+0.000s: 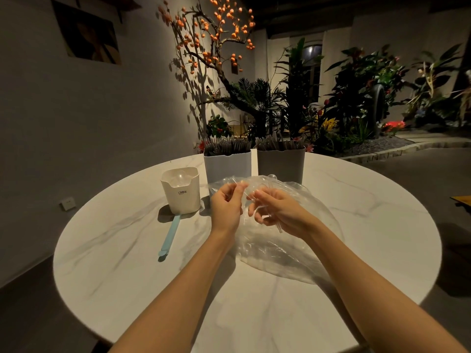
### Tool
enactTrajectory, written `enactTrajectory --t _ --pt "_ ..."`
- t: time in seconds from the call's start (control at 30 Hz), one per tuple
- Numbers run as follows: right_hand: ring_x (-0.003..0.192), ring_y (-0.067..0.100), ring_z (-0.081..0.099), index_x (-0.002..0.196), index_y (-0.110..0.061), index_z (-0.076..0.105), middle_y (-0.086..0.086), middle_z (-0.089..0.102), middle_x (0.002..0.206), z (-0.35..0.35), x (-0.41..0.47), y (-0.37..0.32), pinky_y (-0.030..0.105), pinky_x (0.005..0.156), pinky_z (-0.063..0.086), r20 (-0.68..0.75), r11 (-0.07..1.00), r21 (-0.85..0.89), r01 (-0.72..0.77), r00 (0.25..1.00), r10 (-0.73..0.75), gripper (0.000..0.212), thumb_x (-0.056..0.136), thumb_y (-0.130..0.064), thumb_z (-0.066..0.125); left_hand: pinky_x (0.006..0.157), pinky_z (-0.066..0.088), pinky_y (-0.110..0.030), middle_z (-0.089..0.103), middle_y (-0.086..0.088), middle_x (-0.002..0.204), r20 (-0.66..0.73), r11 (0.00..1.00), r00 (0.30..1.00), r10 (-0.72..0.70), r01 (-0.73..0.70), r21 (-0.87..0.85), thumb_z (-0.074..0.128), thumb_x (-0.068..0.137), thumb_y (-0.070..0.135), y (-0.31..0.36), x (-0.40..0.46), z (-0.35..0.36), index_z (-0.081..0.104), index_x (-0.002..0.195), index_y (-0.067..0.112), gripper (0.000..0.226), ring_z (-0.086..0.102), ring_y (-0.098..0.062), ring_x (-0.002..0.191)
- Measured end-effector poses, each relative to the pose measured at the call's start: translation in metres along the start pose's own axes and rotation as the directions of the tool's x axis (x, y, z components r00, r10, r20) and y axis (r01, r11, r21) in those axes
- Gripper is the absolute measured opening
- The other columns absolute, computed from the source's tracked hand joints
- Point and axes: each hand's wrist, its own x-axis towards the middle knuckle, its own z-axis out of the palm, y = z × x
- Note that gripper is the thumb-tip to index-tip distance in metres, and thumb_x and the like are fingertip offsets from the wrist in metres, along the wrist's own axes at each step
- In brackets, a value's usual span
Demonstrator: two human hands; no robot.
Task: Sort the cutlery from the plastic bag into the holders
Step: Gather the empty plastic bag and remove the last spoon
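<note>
Cutlery (274, 220) of clear plastic held in the right hand (277, 212), fingers curled round a few thin handles, one handle end poking out below the palm. Exact pieces hard to tell through the glare. Plastic bag (285, 248) lying crumpled on the bench (127, 276), spread out beneath and behind both hands, transparent and shiny. Left hand (226, 205) raised just beside the right, thumb and forefinger pinching a fold of the bag's upper edge.

Three holders standing past the hands. Cream holder (182, 197) at the left, printed with small dark letters, a clear round spoon bowl showing inside its open top. White holder (227, 165) in the middle and grey holder (281, 163) to its right, side by side and nearly touching, both packed with upright dark-looking pieces; kind of pieces not clear in the dim light. Bag's far edge reaching close to the bases of these two.

Pale blue utensil (169, 233) flat on the bench, one end near the cream holder's base, the other pointing toward the near edge.

Beyond the bench, a branch with orange fruits (211, 29) against the wall and a bed of green plants (356, 98).
</note>
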Motion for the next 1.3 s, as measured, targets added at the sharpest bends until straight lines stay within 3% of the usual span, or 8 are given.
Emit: enactTrajectory --t 0.13,0.4,0.63,0.73,0.87,1.0,1.1,1.3 --pt "0.050 0.010 0.050 0.095 -0.008 0.058 0.006 0.067 0.076 -0.001 0.001 0.000 0.015 0.047 0.038 -0.096 1.000 -0.002 0.022 0.995 -0.022 0.025 0.101 -0.027 0.043 0.075 0.055 -0.026 0.063 0.006 0.084 -0.048 0.994 0.995 0.086 -0.083 0.070 0.056 0.097 0.023 -0.002 0.004 -0.003 0.061 0.088 0.026 0.011 0.062 -0.014 0.083" --pt "0.042 0.005 0.042 0.091 -0.007 0.060 0.002 0.061 0.065 -0.005 0.003 0.001 0.015 0.042 0.032 -0.357 0.990 -0.068 0.123 0.924 -0.139 0.023 0.102 -0.017 0.042 0.072 0.047 -0.011 0.052 0.003 0.095 0.048 0.810 0.914 0.404 -0.381 0.445 0.059 0.094 0.016 -0.009 0.003 -0.002 0.055 0.091 0.016 0.005 0.053 -0.007 0.083" --pt "0.044 0.006 0.044 0.083 -0.010 0.060 0.006 0.061 0.067 -0.001 0.005 0.006 0.015 0.041 0.033 -0.312 0.976 -0.192 0.102 0.937 -0.160 0.025 0.102 -0.016 0.045 0.073 0.047 -0.035 0.064 -0.005 0.090 0.376 0.201 0.714 0.591 -0.581 0.789 0.051 0.094 0.017 -0.022 0.002 -0.002 0.065 0.088 0.014 0.015 0.057 -0.023 0.085" --pt "0.043 0.006 0.043 0.085 -0.007 0.059 0.007 0.060 0.069 -0.002 0.005 0.006 0.014 0.042 0.032 -0.296 0.983 -0.149 0.103 0.944 -0.144 0.027 0.103 -0.017 0.041 0.075 0.047 -0.035 0.064 -0.003 0.087 0.498 0.123 0.696 0.516 -0.636 0.762 0.046 0.095 0.020 -0.019 0.000 0.000 0.066 0.093 0.014 0.020 0.058 -0.021 0.081" --pt "0.046 0.006 0.043 0.093 -0.007 0.059 0.003 0.059 0.067 -0.009 0.003 0.005 0.015 0.046 0.033 -0.252 0.996 -0.037 0.087 0.963 -0.094 0.029 0.104 -0.023 0.038 0.077 0.042 -0.033 0.058 -0.005 0.094 0.565 0.192 0.700 0.437 -0.687 0.701 0.030 0.102 0.021 -0.013 -0.007 -0.001 0.056 0.107 0.012 0.028 0.052 -0.018 0.081" --pt "0.048 0.006 0.042 0.092 -0.006 0.059 0.002 0.056 0.067 -0.012 0.004 0.005 0.015 0.048 0.034 -0.217 0.998 0.035 0.044 0.975 -0.035 0.032 0.105 -0.025 0.036 0.067 0.050 -0.028 0.059 0.001 0.097 0.385 0.460 0.826 0.412 -0.553 0.695 0.037 0.102 0.040 -0.007 -0.010 -0.001 0.050 0.112 0.015 0.031 0.056 -0.014 0.081" --pt "0.046 0.006 0.035 0.085 -0.007 0.055 0.001 0.047 0.060 -0.011 0.003 0.006 0.015 0.045 0.030 -0.143 0.997 0.074 0.005 0.990 0.005 0.032 0.105 -0.024 0.035 0.057 0.047 -0.021 0.060 0.004 0.077 0.289 0.658 0.864 0.412 -0.502 0.561 0.050 0.097 0.040 -0.005 -0.012 -0.002 0.050 0.095 0.019 0.021 0.057 -0.011 0.065" --pt "0.046 0.006 0.031 0.078 -0.009 0.050 -0.002 0.040 0.055 0.002 0.000 0.007 0.016 0.043 0.027 -0.103 0.969 -0.244 -0.038 0.995 0.013 0.032 0.105 -0.019 0.036 0.053 0.041 -0.006 0.057 0.002 0.071 0.233 0.888 0.925 0.299 -0.359 0.286 0.064 0.091 0.023 0.005 -0.014 0.000 0.059 0.114 0.016 0.025 0.052 0.004 0.056"
